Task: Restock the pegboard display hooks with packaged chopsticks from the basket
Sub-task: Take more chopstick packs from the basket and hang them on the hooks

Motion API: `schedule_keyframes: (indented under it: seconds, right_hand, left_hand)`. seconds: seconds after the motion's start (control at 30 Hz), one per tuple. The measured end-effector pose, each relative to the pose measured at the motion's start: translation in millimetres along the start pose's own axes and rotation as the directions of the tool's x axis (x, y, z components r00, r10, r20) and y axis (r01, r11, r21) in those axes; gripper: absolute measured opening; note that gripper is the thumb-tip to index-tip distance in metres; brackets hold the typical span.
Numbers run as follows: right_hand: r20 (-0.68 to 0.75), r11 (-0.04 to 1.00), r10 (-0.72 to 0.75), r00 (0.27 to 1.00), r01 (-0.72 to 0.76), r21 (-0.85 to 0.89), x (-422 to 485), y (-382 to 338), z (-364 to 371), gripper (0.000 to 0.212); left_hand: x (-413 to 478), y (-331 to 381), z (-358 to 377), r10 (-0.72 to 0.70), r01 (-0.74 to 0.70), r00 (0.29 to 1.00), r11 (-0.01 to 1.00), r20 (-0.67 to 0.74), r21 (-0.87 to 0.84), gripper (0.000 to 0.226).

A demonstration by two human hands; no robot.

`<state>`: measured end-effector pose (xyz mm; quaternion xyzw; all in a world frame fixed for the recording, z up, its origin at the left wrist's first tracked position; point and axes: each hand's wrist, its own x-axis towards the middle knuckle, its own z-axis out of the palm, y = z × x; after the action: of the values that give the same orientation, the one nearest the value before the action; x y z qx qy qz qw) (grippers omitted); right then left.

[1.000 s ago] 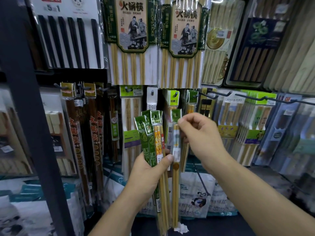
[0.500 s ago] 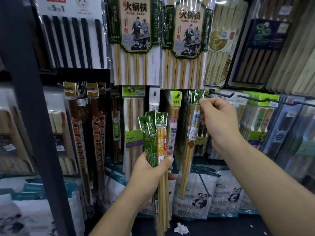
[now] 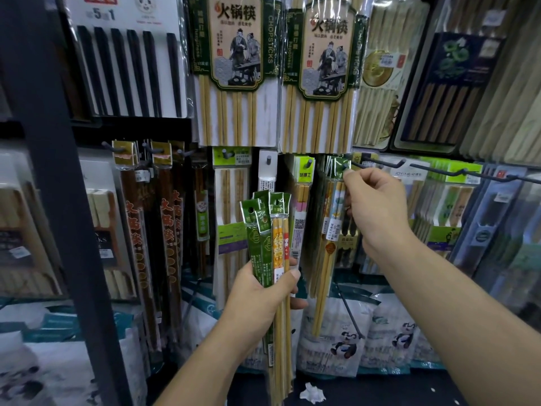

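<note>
Crowding the display, two big hotpot chopstick packs [image 3: 237, 83] hang overhead, their lower edges just above the row of hooks. Black chopsticks [image 3: 128, 71] sit top left. Brown packs [image 3: 140, 230] hang lower left beside a dark post [image 3: 55, 200] that blocks that side of my view. Panda-printed bags [image 3: 345, 341] line the bottom, and a crumpled scrap of paper [image 3: 313, 392] lies on the floor. Long bare hooks [image 3: 383, 163] jut out just above and right of my right hand [image 3: 377, 209]. A yellow-headed pack [image 3: 304, 174] hangs just to its left.

That right hand is raised, its fingers [image 3: 351, 178] pinching the green header of one chopstick pack [image 3: 330, 230] right at the tip of a hook [image 3: 347, 165]. I cannot tell whether the hole is over the hook. My left hand [image 3: 260, 294] is lower, at centre, with the thumb across the front, gripping a bundle of packs [image 3: 272, 230] upright with the headers fanned.
</note>
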<state>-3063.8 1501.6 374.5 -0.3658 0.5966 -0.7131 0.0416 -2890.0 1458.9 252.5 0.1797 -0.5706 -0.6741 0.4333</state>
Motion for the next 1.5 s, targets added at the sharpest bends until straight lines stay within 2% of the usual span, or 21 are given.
schedule_keyframes:
  seconds: [0.27, 0.4, 0.47, 0.57, 0.6, 0.67, 0.8, 0.97, 1.1, 1.17, 1.27, 1.33, 1.5]
  right_hand:
    - [-0.033, 0.999, -0.006, 0.999, 0.005, -0.035, 0.4, 10.9, 2.1, 0.024]
    - [-0.073, 0.999, 0.005, 0.997, -0.009, -0.048, -12.0, 10.2, -0.5, 0.023]
    - [0.037, 0.998, 0.015, 0.999, -0.012, -0.064, -23.9, 8.3, -1.1, 0.023]
    - [0.331, 0.995, 0.033, 0.943, -0.002, -0.095, -44.5, 3.1, 1.4, 0.019]
    - [0.387, 0.994, 0.024, 0.922, 0.018, -0.106, -49.2, 2.7, 3.0, 0.017]
    - [0.410, 0.992, -0.015, 0.912, 0.064, -0.105, -55.1, 2.8, 5.3, 0.014]
    - [0.395, 0.994, -0.044, 0.918, 0.080, -0.074, -60.0, 2.2, 7.8, 0.010]
    - [0.402, 0.992, -0.057, 0.914, 0.099, -0.084, -60.3, 5.5, 8.5, 0.016]
    - [0.244, 0.996, -0.044, 0.969, 0.022, 0.091, -49.4, -3.1, 3.0, 0.029]
    - [0.151, 0.995, -0.023, 0.988, 0.007, 0.102, -37.7, -9.3, -0.8, 0.032]
    - [0.073, 0.997, 0.010, 0.997, -0.015, 0.070, -23.7, -11.7, -2.8, 0.030]
    - [0.054, 0.999, 0.015, 0.998, -0.017, 0.044, -19.0, -10.1, -3.0, 0.031]
    - [0.028, 0.999, 0.018, 0.999, -0.019, 0.043, -13.3, -6.5, -2.2, 0.036]
  left_hand:
    - [-1.7, 3.9, 0.5, -0.020, 0.020, 1.000, 1.000, 0.004, -0.011, 0.017]
    - [-2.3, 6.1, -0.1, -0.023, 0.023, 1.000, 1.000, 0.010, -0.007, 0.034]
    - [-2.3, 6.1, 0.4, -0.018, 0.019, 1.000, 1.000, 0.014, -0.007, 0.032]
    - [-3.1, 5.7, 2.0, -0.012, 0.013, 1.000, 1.000, 0.026, -0.026, 0.013]
    - [-3.2, 5.1, 2.1, -0.002, 0.003, 0.999, 1.000, 0.033, -0.026, 0.012]
    - [-3.2, 4.9, 2.2, 0.020, -0.020, 0.999, 1.000, 0.041, -0.017, 0.013]
    - [-3.7, 5.0, 2.6, 0.039, -0.038, 0.999, 0.999, 0.035, -0.018, 0.015]
    - [-3.1, 3.7, 3.2, 0.040, -0.040, 0.999, 0.999, 0.030, 0.007, 0.016]
    - [1.0, 1.3, -0.7, 0.068, -0.066, 0.997, 0.997, -0.036, 0.051, 0.015]
    - [2.1, -0.4, -2.2, 0.040, -0.040, 0.999, 0.999, -0.020, 0.004, 0.016]
    - [2.2, -1.7, -4.8, 0.041, -0.042, 0.999, 0.998, 0.029, 0.052, 0.006]
    - [2.2, -0.7, -5.0, 0.047, -0.051, 0.997, 0.995, 0.056, 0.082, 0.012]
    - [2.5, -1.6, -3.6, 0.055, -0.060, 0.996, 0.995, 0.071, 0.073, 0.050]
